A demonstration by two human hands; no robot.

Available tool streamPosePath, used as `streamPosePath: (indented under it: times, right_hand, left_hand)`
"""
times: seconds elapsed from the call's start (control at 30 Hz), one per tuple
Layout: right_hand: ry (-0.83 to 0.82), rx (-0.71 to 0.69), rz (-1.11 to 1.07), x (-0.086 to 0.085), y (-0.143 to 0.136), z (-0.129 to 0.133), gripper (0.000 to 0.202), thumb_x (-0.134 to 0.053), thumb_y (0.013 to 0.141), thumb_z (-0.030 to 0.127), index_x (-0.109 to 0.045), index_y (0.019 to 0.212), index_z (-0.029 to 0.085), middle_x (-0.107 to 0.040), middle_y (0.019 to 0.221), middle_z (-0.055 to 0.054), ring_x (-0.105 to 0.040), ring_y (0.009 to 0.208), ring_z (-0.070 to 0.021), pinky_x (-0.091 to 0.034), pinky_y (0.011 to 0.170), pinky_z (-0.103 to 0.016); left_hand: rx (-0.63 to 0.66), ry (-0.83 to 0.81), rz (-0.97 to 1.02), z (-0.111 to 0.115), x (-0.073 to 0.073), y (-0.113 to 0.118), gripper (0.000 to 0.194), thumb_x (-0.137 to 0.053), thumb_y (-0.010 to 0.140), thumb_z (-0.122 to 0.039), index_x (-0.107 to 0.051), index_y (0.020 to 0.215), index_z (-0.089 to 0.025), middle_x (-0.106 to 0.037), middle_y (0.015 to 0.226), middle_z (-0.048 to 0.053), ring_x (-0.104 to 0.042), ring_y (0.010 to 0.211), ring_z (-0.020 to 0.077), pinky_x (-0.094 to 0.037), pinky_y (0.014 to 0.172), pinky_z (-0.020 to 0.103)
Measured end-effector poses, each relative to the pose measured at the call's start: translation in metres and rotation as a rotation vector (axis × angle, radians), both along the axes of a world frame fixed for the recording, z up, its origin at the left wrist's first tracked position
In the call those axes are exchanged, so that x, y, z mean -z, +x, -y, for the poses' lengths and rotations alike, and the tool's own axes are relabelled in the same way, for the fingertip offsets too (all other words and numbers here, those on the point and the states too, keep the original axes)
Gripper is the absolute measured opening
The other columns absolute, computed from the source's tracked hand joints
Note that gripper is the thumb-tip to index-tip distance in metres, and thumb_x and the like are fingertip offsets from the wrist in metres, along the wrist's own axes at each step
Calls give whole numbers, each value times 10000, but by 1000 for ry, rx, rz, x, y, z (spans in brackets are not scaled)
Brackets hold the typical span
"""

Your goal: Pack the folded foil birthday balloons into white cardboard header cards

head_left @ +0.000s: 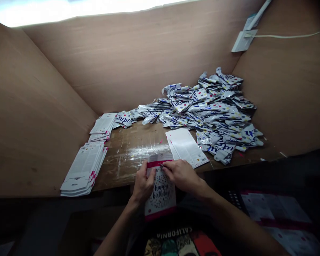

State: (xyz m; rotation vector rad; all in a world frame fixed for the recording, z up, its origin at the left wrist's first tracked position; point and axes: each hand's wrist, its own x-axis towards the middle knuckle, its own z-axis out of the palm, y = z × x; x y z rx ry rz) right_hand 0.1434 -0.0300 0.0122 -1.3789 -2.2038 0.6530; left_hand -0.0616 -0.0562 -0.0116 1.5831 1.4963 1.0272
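Note:
A white packet [161,190] printed "happy birthday", with pink bands and coloured dots, is held upright in front of my chest. My left hand [144,181] is closed on its left edge, the thumb on the front face. At the pink band near the packet's top, my right hand [180,172] is closed in a pinch. A small dark bit shows at those fingertips, too small to name. Just beyond my right hand, flat white packets [186,144] lie on the brown table [128,142].
Folded foil balloons [216,110] with dots and blue lettering form a large heap at the back and right. Stacked white packets [82,167] line the left side. Wooden panels [138,53] enclose the table. More pink-and-white packets [277,209] sit below, right.

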Motion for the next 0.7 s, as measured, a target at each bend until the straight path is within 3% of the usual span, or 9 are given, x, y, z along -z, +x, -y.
streamPosePath:
  times: [0.2, 0.3, 0.47, 0.57, 0.63, 0.7]
  right_hand:
    - [-55, 41, -279, -8, 17, -5, 235, -642, 1007, 386, -844, 1096, 305, -838, 940, -42, -744, 793, -260, -529, 721, -344]
    - [-38, 35, -230, -7, 8, -2, 224, -625, 1014, 355, -834, 1084, 312, -829, 914, -38, -732, 768, -243, -512, 724, -335]
    - [-89, 72, -73, 1, 8, -3, 154, -653, 967, 249, -773, 870, 259, -757, 749, -42, -644, 647, -199, -431, 660, -305]
    - [-261, -68, -334, 4, 28, -9, 128, -658, 968, 344, -715, 935, 235, -737, 827, -28, -632, 726, -193, -456, 678, -292]
    - [-368, -91, -596, 6, 37, -12, 207, -633, 978, 432, -660, 998, 227, -705, 878, -13, -624, 768, -184, -484, 697, -286]
    - [-380, -35, -736, 9, 35, -12, 239, -630, 977, 462, -614, 981, 223, -656, 865, 3, -599, 764, -171, -488, 709, -282]
  left_hand:
    - [-21, -51, 105, 4, 0, -4, 265, -594, 1010, -368, -626, 1216, -204, -753, 1033, 61, -695, 882, 238, -526, 753, 318]
    - [8, -28, 83, 11, -4, -1, 256, -592, 1007, -347, -636, 1222, -215, -747, 1000, 47, -690, 849, 228, -524, 740, 307]
    - [145, 0, 14, 17, -2, 0, 288, -607, 983, -285, -657, 1264, -247, -759, 994, 32, -695, 844, 213, -528, 795, 311]
    - [18, -118, 299, 11, 1, -8, 356, -668, 945, -328, -602, 1281, -228, -754, 1127, 75, -719, 963, 247, -571, 856, 360]
    - [-67, -237, 570, 7, 4, -12, 383, -692, 918, -344, -574, 1257, -209, -746, 1083, 86, -733, 902, 243, -600, 812, 375]
    - [-73, -291, 719, 6, 5, -13, 331, -682, 911, -316, -597, 1205, -189, -715, 945, 71, -714, 757, 202, -602, 690, 326]
